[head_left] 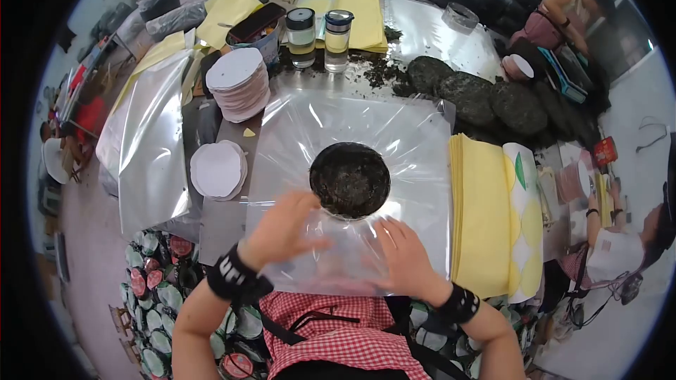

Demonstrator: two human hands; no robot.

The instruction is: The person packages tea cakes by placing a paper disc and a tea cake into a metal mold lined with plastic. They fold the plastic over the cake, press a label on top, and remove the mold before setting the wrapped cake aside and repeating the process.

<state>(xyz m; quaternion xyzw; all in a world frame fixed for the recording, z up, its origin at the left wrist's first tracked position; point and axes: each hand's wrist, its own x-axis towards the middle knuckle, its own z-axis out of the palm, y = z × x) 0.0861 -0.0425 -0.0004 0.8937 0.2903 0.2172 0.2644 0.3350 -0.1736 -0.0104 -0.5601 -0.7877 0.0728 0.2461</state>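
A round, dark pressed cake (350, 180) lies in the middle of a clear plastic film (415, 134), whose creases radiate out from it. Over the near left side of the cake is my left hand (285, 229), slightly blurred, its thumb and fingers apart. My right hand (407, 257) is at the near right of the cake, its fingers stretched forward over the film. Whether either hand touches the film is hard to make out. Both wrists wear black bands.
White paper discs (239, 84) are stacked at left, with a lower pile (218, 170) nearer. Yellow sheets (480, 218) lie at right. Two lidded glasses (301, 39) and several dark cakes (468, 95) stand behind. Co-workers are at right. Wrapped round packs (158, 302) lie below the table.
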